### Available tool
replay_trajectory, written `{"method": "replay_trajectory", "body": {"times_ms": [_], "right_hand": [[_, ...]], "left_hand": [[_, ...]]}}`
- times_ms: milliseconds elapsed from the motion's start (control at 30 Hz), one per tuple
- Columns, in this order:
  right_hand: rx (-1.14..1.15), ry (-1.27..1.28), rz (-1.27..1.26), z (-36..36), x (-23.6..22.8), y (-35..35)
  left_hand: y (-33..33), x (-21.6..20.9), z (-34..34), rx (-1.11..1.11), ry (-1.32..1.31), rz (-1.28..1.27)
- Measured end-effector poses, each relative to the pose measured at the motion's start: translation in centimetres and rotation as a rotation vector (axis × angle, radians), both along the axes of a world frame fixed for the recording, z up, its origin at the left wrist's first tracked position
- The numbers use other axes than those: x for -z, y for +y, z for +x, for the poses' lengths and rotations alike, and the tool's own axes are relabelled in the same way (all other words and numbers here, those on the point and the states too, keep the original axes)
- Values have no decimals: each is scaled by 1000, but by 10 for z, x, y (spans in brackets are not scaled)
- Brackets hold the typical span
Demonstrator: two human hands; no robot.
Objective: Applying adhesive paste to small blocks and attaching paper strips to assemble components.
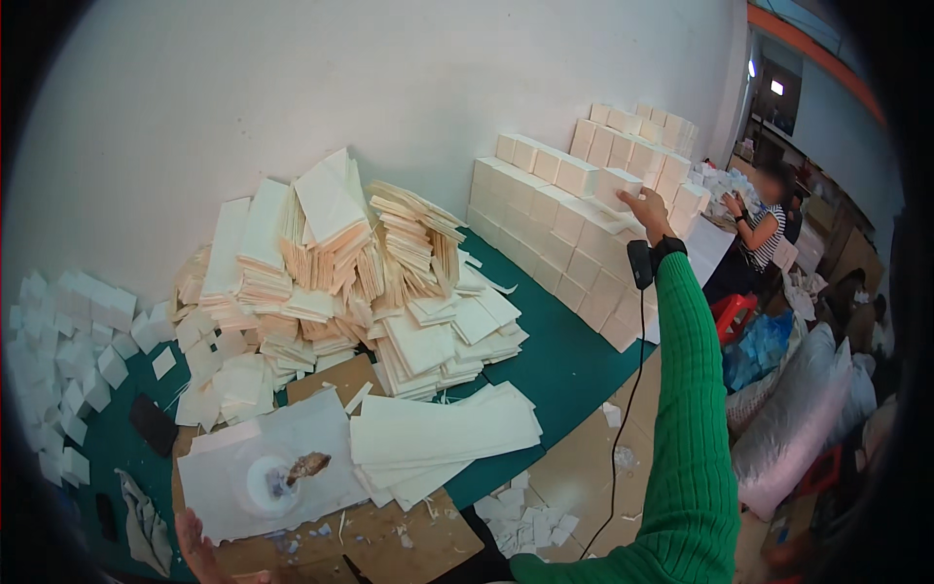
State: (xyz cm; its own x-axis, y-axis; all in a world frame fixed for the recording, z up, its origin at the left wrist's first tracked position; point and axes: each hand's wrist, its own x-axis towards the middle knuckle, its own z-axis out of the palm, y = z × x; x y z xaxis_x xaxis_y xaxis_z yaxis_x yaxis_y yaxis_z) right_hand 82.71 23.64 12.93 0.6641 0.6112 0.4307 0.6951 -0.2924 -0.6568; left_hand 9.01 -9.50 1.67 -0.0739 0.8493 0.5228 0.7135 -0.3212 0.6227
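Observation:
My right arm reaches far forward in a green ribbed sleeve. At its end my right hand [648, 210] grips a small white box [614, 187] at the top of the stacked white boxes [545, 219]. My left hand [199, 553] is low at the left, partly cut off by the lower edge. Its fingers look apart, with nothing seen in them. Beside it lies a whitish sheet [219, 487] on brown cardboard [418, 535]. On the sheet sits a round white dish [263, 485] with a brown, ragged lump [309, 467] next to it.
Cut white sheets [443, 428] lie right of the dish, with tall piles of folded card [331, 209] behind. Loose white boxes [83, 331] heap at the left, near a dark phone-like object [153, 425]. A black cable [623, 428] hangs from my wrist. Another person [764, 234] works at the right.

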Motion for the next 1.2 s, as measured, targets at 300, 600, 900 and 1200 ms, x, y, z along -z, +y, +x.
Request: {"method": "replay_trajectory", "body": {"times_ms": [300, 600, 900, 1200], "right_hand": [[-42, -69, -84, 20, 16, 43], [-120, -35, -67, 21, 20, 48], [-201, 142, -63, -8, 7, 32], [-252, 117, -95, 3, 5, 35]], "left_hand": [[1, 3, 2, -76, -53, -36], [7, 3, 5, -69, -80, -68], [8, 9, 3, -42, -40, -82], [-1, 12, -2, -96, -11, -161]]}}
